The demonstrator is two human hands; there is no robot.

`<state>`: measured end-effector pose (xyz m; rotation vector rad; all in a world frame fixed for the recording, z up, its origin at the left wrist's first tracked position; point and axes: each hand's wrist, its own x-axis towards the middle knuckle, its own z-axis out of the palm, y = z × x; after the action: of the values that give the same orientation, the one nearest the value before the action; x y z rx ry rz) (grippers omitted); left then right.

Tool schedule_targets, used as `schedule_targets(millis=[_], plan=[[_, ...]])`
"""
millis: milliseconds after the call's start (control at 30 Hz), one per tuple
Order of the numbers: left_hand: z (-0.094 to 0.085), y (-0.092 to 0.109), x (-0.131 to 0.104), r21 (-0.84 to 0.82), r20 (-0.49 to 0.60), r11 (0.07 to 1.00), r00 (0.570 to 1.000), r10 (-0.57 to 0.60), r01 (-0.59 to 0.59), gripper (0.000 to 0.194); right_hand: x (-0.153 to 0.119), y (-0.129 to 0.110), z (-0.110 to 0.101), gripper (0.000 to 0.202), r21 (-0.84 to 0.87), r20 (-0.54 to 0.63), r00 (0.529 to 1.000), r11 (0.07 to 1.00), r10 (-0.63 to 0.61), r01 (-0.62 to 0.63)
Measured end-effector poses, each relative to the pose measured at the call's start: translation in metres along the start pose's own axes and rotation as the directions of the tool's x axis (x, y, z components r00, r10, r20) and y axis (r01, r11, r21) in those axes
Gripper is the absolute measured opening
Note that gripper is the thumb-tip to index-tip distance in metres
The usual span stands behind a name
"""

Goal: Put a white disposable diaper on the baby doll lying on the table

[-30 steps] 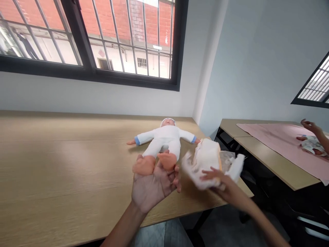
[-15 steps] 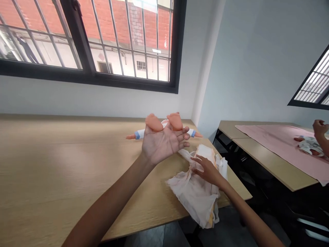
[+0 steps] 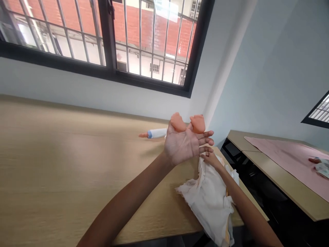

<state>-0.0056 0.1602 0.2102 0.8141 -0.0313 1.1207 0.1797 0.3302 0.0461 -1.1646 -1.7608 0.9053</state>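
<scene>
My left hand (image 3: 182, 145) is raised over the table, palm towards me, with two peach doll feet (image 3: 197, 124) caught between its fingers. Behind this hand, one doll arm (image 3: 157, 133) in a white sleeve with a blue cuff stretches out to the left; most of the doll's body is hidden. Close under my left fingertips, my right hand (image 3: 212, 160) has its fingers bent on the upper edge of a crumpled white cloth (image 3: 210, 192). The cloth has a yellow-orange strip along its right side and hangs over the table's front edge.
The wooden table (image 3: 77, 164) runs along a wall below a barred window (image 3: 154, 41). To the right, across a gap, another table bears a pink cloth (image 3: 280, 154) with a second doll (image 3: 321, 168) partly in view.
The view has tilted and shifted, so things sit differently in it. My right hand has moved up to the cloth's top edge, and its fingers have bent in. My left hand keeps the feet raised.
</scene>
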Motion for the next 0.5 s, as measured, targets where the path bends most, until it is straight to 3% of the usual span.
schedule_targets(millis=[100,200,333,433,500], plan=[[-0.003,0.004,-0.003,-0.004,0.022,1.000,1.000,0.012,-0.012,0.037,0.001,0.014,-0.021,0.030,-0.402,-0.105,0.982,0.910,-0.157,0.103],[-0.006,0.007,-0.004,-0.022,0.049,1.000,0.999,0.003,-0.002,0.033,-0.008,0.030,-0.038,0.038,-0.524,-0.093,0.956,0.830,-0.277,0.190],[-0.007,0.009,-0.003,-0.043,0.069,0.999,0.998,-0.001,0.004,0.030,-0.033,0.040,-0.041,0.058,-0.566,-0.041,0.982,0.814,-0.185,0.130],[-0.007,0.009,-0.002,-0.039,0.076,0.999,0.997,-0.018,0.021,0.029,-0.049,0.034,-0.026,0.067,-0.572,0.101,0.992,0.811,-0.078,0.122],[-0.007,0.010,-0.002,-0.023,0.068,0.999,0.997,-0.034,0.036,0.029,-0.055,0.025,-0.009,0.079,-0.570,0.168,0.982,0.805,-0.083,0.165]])
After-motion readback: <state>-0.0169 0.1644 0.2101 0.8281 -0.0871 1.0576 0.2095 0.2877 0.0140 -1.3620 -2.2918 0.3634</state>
